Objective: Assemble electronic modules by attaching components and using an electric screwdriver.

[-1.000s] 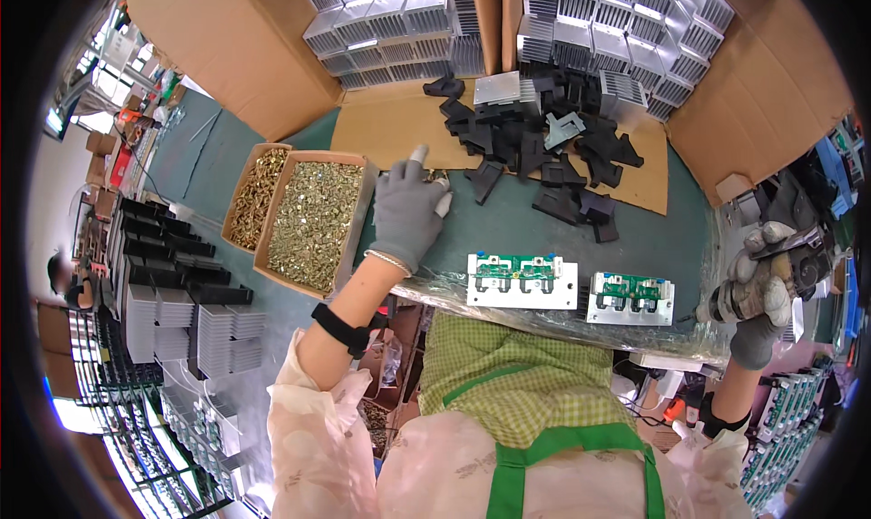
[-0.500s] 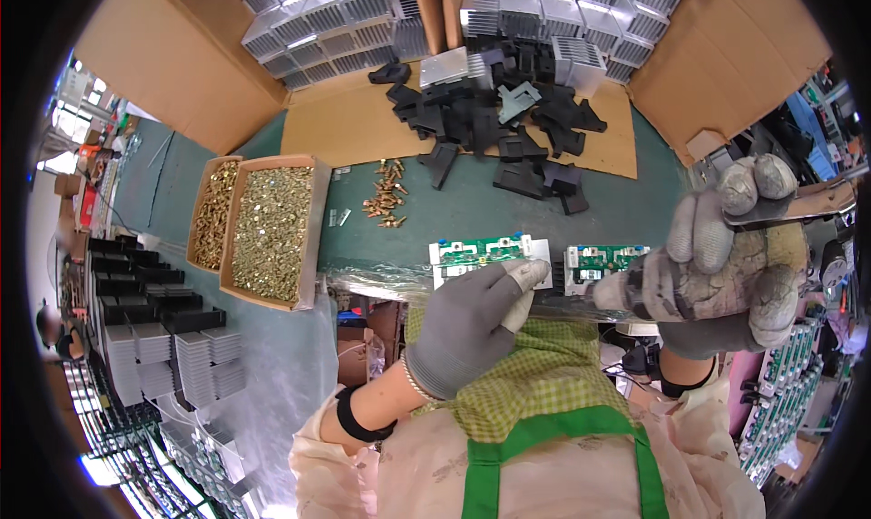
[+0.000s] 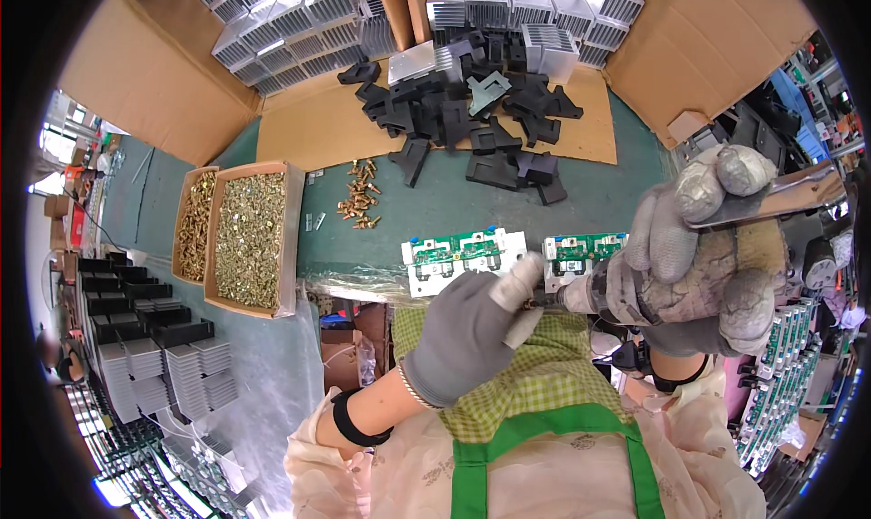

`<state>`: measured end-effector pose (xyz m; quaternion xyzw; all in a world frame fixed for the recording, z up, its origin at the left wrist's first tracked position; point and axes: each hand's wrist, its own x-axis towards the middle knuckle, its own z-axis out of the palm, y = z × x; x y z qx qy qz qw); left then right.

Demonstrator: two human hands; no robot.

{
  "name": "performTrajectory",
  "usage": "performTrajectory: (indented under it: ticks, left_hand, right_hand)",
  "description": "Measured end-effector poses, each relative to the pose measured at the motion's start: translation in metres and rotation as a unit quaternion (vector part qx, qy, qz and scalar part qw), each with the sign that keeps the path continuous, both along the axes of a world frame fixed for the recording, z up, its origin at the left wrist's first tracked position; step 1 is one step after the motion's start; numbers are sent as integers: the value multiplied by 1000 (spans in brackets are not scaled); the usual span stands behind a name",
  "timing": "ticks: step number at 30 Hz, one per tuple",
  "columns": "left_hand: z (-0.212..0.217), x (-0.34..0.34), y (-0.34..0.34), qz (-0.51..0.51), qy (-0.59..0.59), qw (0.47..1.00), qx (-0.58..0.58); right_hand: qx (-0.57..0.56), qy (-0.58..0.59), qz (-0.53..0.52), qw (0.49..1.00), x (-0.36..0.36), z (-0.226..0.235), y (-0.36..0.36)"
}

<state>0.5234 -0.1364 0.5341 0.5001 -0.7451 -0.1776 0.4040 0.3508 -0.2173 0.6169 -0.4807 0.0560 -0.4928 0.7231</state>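
Observation:
Gripped in my gloved right hand is a power screwdriver with a worn, tape-wrapped body, its nose pointing left. My gloved left hand has thumb and fingers pinched together at the nose's tip; anything small between them is hidden. Just beyond my left hand, a green circuit board lies on a pale metal plate at the table's near edge. A similar green circuit board sits to its right, partly covered by the screwdriver.
Left of the boards are brass-coloured screws in a loose pile. Farther left stand a cardboard tray of small metal parts and a narrower box of screws. Black plastic brackets are heaped at the back, before stacked finned heat sinks.
My left hand has drawn back from the left board to the screwdriver's tip. The screwdriver has come a little left and toward the table edge. The whole view has shifted slightly.

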Motion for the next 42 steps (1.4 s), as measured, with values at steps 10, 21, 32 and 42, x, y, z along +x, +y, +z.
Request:
performTrajectory:
  ticks: [10, 21, 32, 42]
  left_hand:
    - [13, 57, -54, 49, -144, 982, -108]
    - [-19, 94, -106, 255, -386, 856, 230]
    - [-12, 109, -85, 9, -396, 918, 31]
    - [-41, 104, -92, 121, -358, 919, 113]
  right_hand:
    - [0, 30, -67, 997, -32, -6, -24]
    - [-44, 94, -178, 979, -76, -38, -46]
    - [3, -7, -95, 995, -95, -47, -51]
    - [-9, -46, -67, 997, -104, -52, -54]
